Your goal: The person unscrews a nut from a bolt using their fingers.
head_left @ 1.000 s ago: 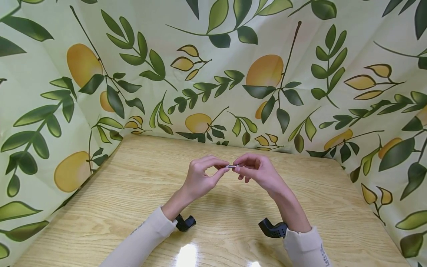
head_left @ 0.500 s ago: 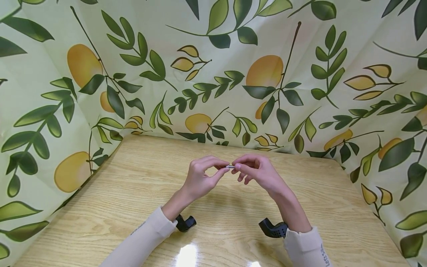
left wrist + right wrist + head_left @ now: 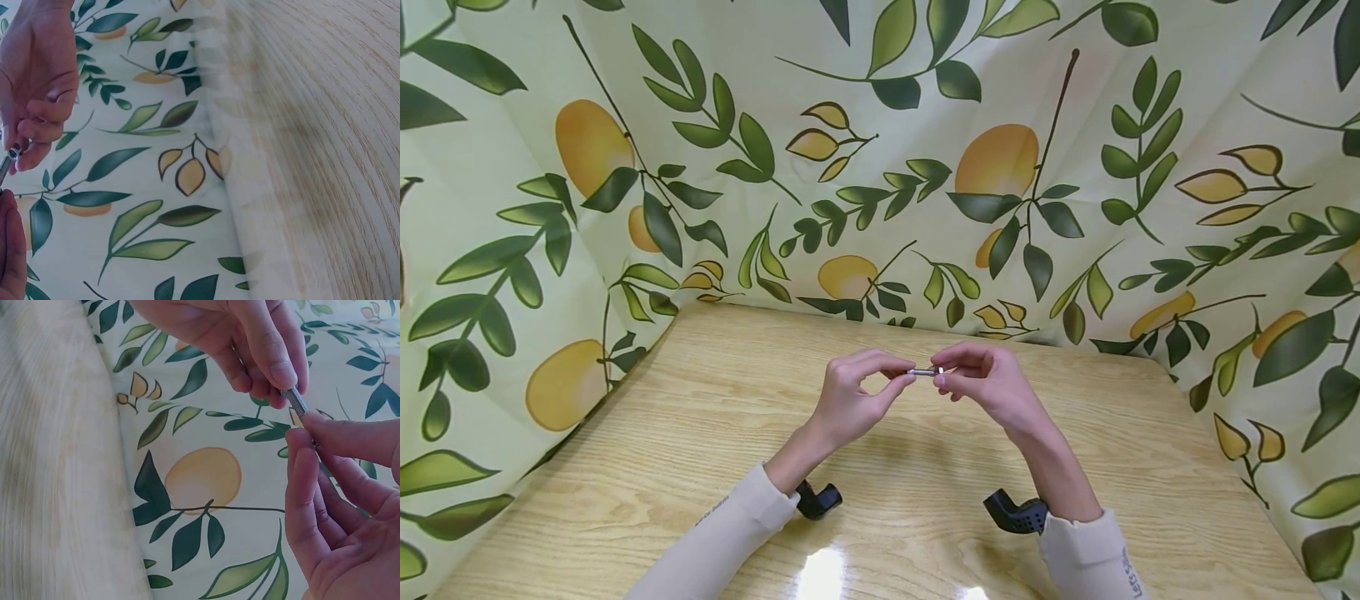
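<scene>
A small silver bolt with a threaded shank is held level above the table, between both hands. My left hand pinches its left end between thumb and forefinger. At the other end, the thumb and fingers of my right hand hold a small shiny end piece; whether it is a nut or the bolt's head I cannot tell. In the right wrist view the threads of the bolt show between the fingertips of both hands. A ring-like metal end lies against the right fingers in the left wrist view.
Beneath the hands is a light wood-grain table. A cloth printed with leaves and fruit hangs along its back and sides. A black wrist mount sits on the left wrist and another on the right wrist.
My right fingers first shifted left along the bolt, then back to the right, so more of the shank shows now. The left hand has kept its pinch and place.
</scene>
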Tool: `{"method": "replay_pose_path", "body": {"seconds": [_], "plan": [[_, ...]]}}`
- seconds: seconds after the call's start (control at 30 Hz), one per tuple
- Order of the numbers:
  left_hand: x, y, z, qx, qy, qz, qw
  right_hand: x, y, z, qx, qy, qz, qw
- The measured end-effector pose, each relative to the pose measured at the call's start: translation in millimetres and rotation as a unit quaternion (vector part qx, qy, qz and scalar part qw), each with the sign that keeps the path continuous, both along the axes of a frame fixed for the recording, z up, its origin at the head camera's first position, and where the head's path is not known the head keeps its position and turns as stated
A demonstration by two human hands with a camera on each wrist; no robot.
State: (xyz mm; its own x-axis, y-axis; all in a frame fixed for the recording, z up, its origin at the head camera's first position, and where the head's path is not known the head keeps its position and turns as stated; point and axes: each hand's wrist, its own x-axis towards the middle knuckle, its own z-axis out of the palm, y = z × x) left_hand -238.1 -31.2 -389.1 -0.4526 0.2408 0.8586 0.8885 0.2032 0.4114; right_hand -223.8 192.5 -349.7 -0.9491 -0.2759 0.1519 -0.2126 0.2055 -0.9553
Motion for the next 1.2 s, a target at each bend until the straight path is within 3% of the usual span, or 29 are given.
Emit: {"method": "replay_pose_path", "body": {"seconds": [0.3,0.67,0.9,1.0,1.13,1.2], "plan": [[-0.4,-0.6,0.1,-0.001,-0.030,0.004,0.9996,0.5,2,1.3,-0.023,-0.006,-0.020,0.9995],[-1.0,-5.6,4.1,0.010,-0.138,0.007,0.9904,1.3,7,2.5,-0.030,0.007,-0.036,0.9989],[-4.1,-8.8,5.6,0.017,-0.186,0.007,0.9823,0.1,7,3.8,-0.028,0.008,-0.042,0.9987],[-7.4,-12.1,6.0,0.032,-0.251,-0.009,0.9675,-0.8,7,4.1,-0.021,0.006,-0.047,0.9986],[-16.5,-18.8,4.7,0.064,-0.357,-0.024,0.9316,-1.9,7,3.5,-0.010,0.001,-0.056,0.9984],[-25.1,-22.1,1.7,0.066,-0.393,-0.026,0.9169,-2.5,8,2.8,-0.004,0.003,-0.061,0.9981]]}}
